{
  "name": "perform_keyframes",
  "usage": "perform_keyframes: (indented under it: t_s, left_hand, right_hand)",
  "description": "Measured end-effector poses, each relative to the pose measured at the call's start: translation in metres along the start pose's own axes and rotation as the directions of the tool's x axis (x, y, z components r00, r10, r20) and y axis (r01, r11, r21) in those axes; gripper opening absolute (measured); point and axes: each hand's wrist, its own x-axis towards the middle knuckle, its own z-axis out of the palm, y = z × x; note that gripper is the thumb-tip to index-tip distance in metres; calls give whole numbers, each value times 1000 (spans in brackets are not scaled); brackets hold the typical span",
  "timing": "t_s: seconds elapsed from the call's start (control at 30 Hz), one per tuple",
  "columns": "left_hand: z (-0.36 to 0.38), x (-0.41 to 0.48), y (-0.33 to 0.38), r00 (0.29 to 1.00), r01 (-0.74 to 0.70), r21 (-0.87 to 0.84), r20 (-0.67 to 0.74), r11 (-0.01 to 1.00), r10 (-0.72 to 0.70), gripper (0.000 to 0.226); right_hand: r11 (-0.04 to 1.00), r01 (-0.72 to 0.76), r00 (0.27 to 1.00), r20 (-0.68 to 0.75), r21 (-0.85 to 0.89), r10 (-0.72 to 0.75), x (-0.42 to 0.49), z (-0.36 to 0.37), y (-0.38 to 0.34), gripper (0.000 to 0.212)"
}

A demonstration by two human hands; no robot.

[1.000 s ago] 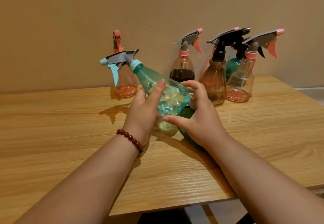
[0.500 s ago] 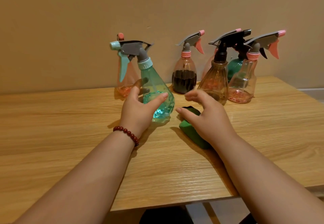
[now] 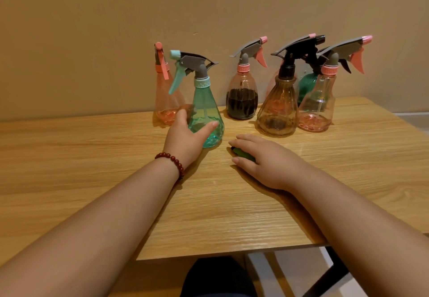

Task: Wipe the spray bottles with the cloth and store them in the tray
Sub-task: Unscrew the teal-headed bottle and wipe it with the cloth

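A teal spray bottle (image 3: 205, 115) with a grey head and pale teal trigger stands upright on the wooden table (image 3: 92, 157). My left hand (image 3: 185, 138) wraps its lower body, thumb across the front and fingers round the far side. To its right a folded green cloth (image 3: 242, 153) lies on the table. My right hand (image 3: 264, 162) covers it, fingers over the top and thumb along the near side. Only the cloth's left end shows. No tray is in view.
Several other spray bottles stand in a row by the wall: a pink one (image 3: 164, 101) behind the teal bottle, one holding dark liquid (image 3: 242, 101), an amber ribbed one (image 3: 277, 110), a dark green one (image 3: 306, 85) and a clear pink-capped one (image 3: 316, 106). The table's front edge (image 3: 232, 251) is near me.
The teal bottle went from tilted in the air to standing upright on the table. My right hand came off the bottle and settled down onto the green cloth.
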Motion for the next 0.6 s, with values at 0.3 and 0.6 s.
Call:
perform_keyframes:
  t_s: [0.3,0.6]
  left_hand:
    - [14,30,6,999,-14,103,-39,995,18,56]
    - [30,53,4,994,-13,165,-108,986,31,66]
  right_hand:
    - [1000,27,991,-130,5,-26,4,6,4,47]
    - [998,58,985,-162,21,-54,13,9,10,46]
